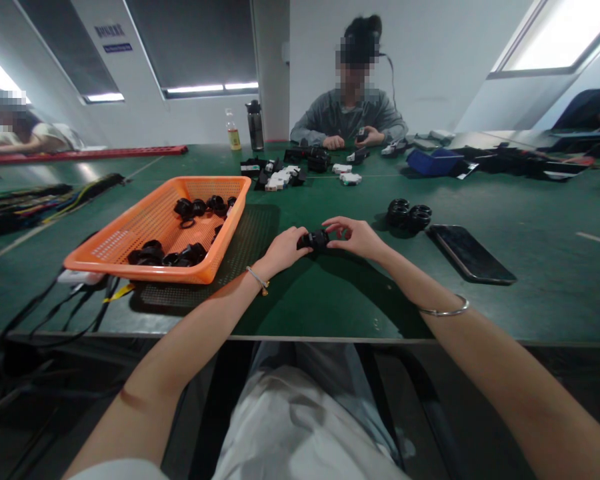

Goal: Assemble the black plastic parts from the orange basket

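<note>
Black part is held over the green tabletop, right of the orange basket. Left hand grasps its left end; right hand curves about its right end, whether gripping cannot be told. Judged step: two-handed adjustment. Next move likely calls for steady left support, precise right-hand placement.

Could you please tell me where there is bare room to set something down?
The green table looks bare right of the phone and between the right hand and white parts; it's crowded around the orange basket and cables.
</note>
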